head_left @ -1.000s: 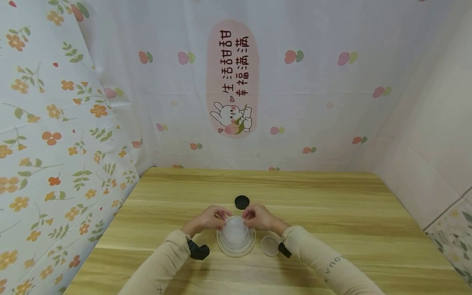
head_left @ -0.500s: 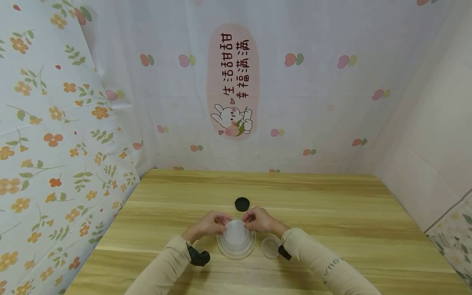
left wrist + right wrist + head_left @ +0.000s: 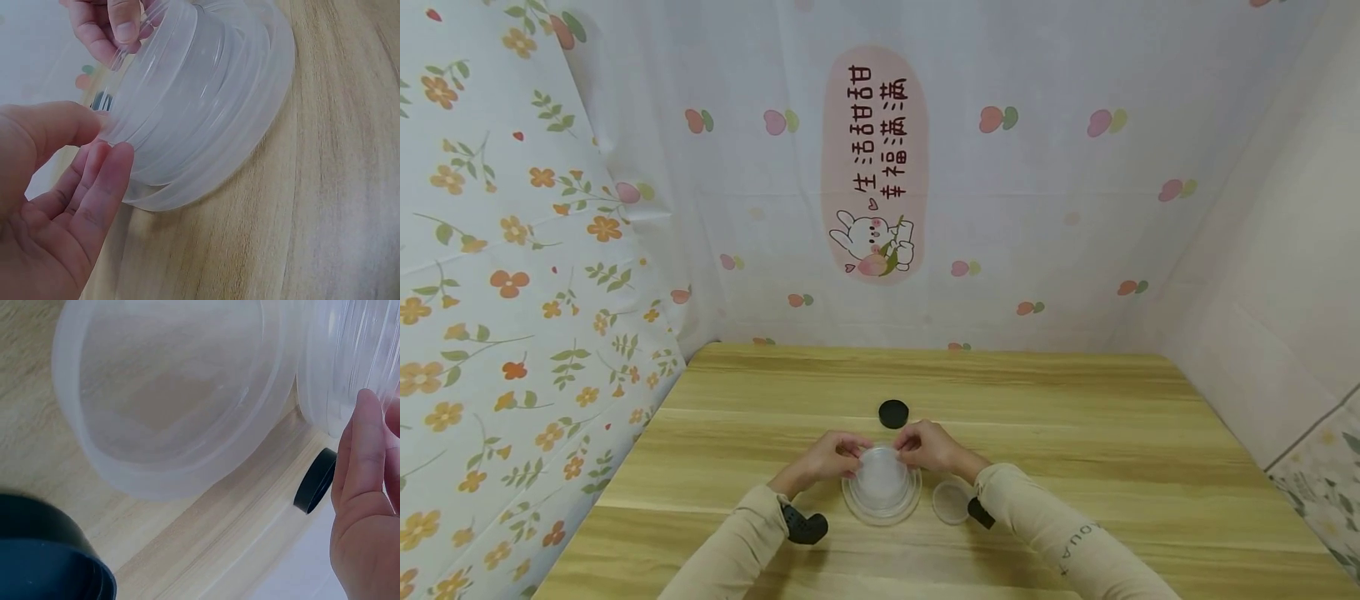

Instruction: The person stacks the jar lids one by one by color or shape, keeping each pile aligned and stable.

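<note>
A stack of clear round plastic lids (image 3: 883, 510) stands on the table, wider ones below and smaller ones on top. My left hand (image 3: 835, 455) pinches the near-left rim of the uppermost lid (image 3: 882, 473) between thumb and fingers. Opposite it, my right hand (image 3: 928, 447) pinches the same lid's right rim. In the left wrist view the stacked rims (image 3: 206, 75) show edge-on, with both hands' fingertips at the top layer. The right wrist view shows my right fingers (image 3: 365, 444) against the ridged edges.
Right of the stack lies a separate clear lid (image 3: 952, 503), large in the right wrist view. A black round lid (image 3: 893, 414) lies just beyond the hands. A dark rimmed round thing (image 3: 50, 556) fills the right wrist view's lower left corner. Printed cloth (image 3: 1037, 208) hangs behind the wooden table (image 3: 1075, 400).
Both hands stay at the top lid's rim with almost no movement. The head view has shifted slightly, so everything sits a little lower than one second ago.
</note>
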Demonstrator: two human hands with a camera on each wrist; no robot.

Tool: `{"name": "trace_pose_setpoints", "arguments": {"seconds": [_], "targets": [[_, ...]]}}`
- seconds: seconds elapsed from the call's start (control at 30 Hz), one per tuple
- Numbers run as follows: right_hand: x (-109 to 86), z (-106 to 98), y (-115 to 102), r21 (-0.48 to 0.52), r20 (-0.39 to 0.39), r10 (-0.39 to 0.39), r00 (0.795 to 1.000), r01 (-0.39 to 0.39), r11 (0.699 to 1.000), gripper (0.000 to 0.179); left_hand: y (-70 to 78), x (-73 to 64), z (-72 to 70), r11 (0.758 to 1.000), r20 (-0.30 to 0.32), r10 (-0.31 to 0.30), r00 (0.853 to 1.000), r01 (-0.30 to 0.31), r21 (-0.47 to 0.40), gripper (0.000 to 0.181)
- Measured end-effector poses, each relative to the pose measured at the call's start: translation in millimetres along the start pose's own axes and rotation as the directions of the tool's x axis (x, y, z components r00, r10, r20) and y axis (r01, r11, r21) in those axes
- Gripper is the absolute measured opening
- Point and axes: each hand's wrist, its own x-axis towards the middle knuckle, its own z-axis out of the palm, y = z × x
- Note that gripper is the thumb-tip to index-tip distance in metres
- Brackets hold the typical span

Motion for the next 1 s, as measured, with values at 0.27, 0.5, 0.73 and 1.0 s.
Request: {"name": "trace_pose_setpoints", "arguments": {"seconds": [0.27,0.5,0.73,1.0], "targets": [[-0.7,-2.1,1.8,-0.001,0.005,0.012,1.000,-0.012,1.000,0.010,0.3,1.3,1.2,1.000,-0.022,-0.009,1.000,0.010,0.026,0.031],[-3.4,-6.8,3.0,0.029,0.011,0.045,0.999,-0.046,0.999,0.014,-0.5,1.0,2.1,1.000,-0.044,-0.024,0.999,0.025,0.018,0.029],[-12.9,-19.0,6.1,0.010,-0.007,0.073,0.997,-0.073,0.997,0.018,-0.1,2.1,2.7,0.999,-0.073,-0.029,0.997,0.031,0.025,0.028],[-31.6,-32.5,14.1,0.045,0.001,0.074,0.997,-0.074,0.996,0.018,11.0,4.0,0.6,0.996,-0.086,0.023,0.996,-0.015,0.086,0.028]]}}
